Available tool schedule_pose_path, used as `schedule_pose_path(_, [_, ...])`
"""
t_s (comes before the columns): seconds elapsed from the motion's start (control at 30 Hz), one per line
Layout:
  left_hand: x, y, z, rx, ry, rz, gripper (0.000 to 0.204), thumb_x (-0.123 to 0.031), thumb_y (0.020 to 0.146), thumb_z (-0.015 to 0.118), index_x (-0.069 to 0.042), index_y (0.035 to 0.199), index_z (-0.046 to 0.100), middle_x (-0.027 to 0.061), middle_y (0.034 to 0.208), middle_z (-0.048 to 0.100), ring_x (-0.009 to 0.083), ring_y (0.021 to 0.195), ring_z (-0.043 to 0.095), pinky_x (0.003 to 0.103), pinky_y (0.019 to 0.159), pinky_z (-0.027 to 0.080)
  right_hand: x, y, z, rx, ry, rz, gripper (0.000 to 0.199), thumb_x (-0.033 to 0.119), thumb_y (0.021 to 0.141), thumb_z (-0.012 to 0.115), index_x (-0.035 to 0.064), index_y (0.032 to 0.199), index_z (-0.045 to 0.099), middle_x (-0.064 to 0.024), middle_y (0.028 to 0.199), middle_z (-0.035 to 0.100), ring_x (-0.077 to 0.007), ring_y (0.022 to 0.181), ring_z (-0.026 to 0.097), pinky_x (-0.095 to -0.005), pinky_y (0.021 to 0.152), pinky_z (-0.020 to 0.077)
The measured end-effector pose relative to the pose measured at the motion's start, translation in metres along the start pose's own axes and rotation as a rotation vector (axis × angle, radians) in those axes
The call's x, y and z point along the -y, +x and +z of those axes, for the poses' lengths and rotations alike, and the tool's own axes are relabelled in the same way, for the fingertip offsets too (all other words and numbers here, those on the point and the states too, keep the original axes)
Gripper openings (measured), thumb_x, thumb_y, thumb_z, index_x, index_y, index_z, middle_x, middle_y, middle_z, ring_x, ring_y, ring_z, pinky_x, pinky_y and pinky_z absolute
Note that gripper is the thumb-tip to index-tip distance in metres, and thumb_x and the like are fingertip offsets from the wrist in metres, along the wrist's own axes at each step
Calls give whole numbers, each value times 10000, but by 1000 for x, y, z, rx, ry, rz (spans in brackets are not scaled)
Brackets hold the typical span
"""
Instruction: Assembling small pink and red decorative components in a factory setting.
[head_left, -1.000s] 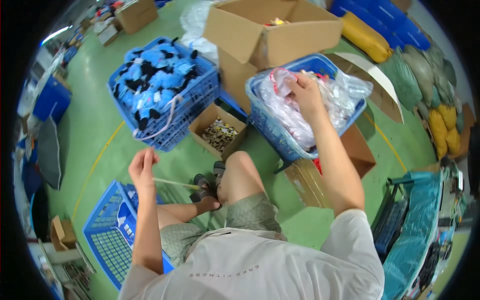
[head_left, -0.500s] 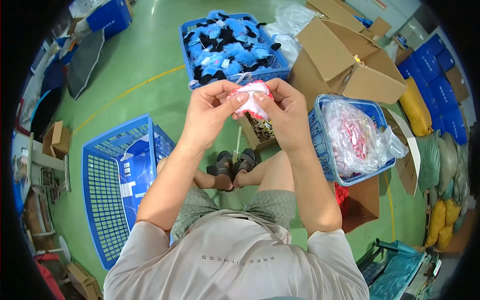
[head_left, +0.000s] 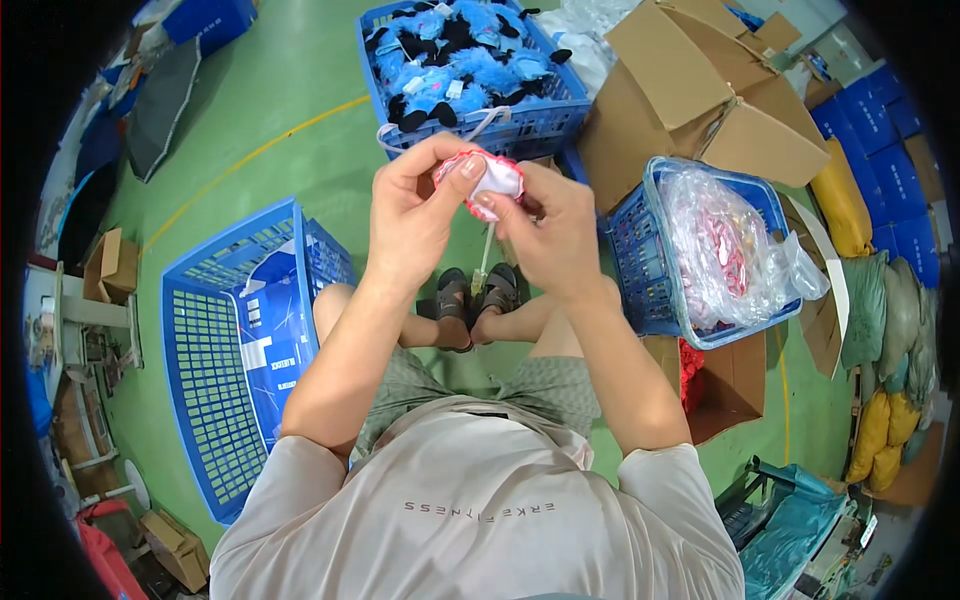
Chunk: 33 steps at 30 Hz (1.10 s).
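Observation:
A small white piece of fabric with a ruffled red-pink edge [head_left: 497,180] is held up between my two hands, above my feet. My left hand [head_left: 412,215] pinches its left side, with the thumb lying on the white face. On the opposite side my right hand [head_left: 553,222] grips the lower right edge between thumb and curled fingers. The piece is bent and partly hidden by my fingers. Just beyond my hands stands a blue plastic basket [head_left: 535,125] filled with fluffy blue and black plush toys [head_left: 470,70].
To the left stands a blue crate [head_left: 205,390] with a blue carton inside. At right, a blue basket [head_left: 640,265] holds clear plastic bags [head_left: 720,250] above an open carton [head_left: 735,385]. A big cardboard box [head_left: 650,75] is behind it. Sacks [head_left: 885,430] line the right side.
Both hands have shifted slightly left with the fabric piece, and it is now more folded and tilted. My right thumb has moved down to its lower edge. The view has shifted a little.

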<state>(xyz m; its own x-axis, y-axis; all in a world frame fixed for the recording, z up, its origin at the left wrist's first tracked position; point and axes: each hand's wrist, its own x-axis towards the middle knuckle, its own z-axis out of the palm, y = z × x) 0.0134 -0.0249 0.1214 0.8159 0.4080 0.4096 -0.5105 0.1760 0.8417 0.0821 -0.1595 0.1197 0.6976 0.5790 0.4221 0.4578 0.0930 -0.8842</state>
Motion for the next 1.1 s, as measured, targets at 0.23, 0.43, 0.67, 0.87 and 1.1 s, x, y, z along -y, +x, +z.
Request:
schedule_pose_path(0.23, [7, -19, -3, -54, 108, 84, 53, 11, 947, 607, 19, 947, 659, 62, 912, 603, 116, 754, 518, 218, 698, 431, -15, -8, 18, -112, -276, -432, 50, -11, 786, 680, 10, 797, 636, -41, 667, 517, -171, 501, 386, -309, 461, 315])
schedule_pose_path(0.43, [11, -31, 5, -104, 171, 97, 14, 26, 882, 665, 23, 888, 678, 57, 839, 607, 122, 711, 504, 220, 644, 406, -25, -19, 19, -140, -310, -497, 40, -4, 797, 681, 12, 808, 646, -52, 694, 525, -186, 507, 389, -319, 462, 322])
schedule_pose_path(0.67, [34, -36, -7, 36, 491, 292, 27, 42, 851, 671, 16, 844, 670, 68, 835, 601, 153, 692, 491, 254, 635, 404, -57, -34, 8, -68, -204, -393, 50, -7, 800, 689, 9, 839, 662, -54, 724, 555, -181, 534, 426, -305, 489, 352])
schedule_pose_path(0.87, [40, -29, -22, 136, 542, 245, 16, 13, 816, 702, 15, 816, 686, 69, 823, 616, 169, 689, 503, 269, 630, 399, -51, -29, -5, 14, -184, -341, 68, -11, 801, 698, 13, 861, 677, -58, 780, 615, -179, 575, 479, -293, 525, 388])
schedule_pose_path(1.1, [57, -44, -56, 346, 654, 156, 77, -9, 851, 687, 2, 917, 723, 75, 902, 670, 178, 744, 556, 274, 668, 439, -62, -39, -8, -58, -173, -380, 142, 28, 800, 723, 25, 935, 679, -62, 838, 659, -188, 607, 522, -312, 544, 412])
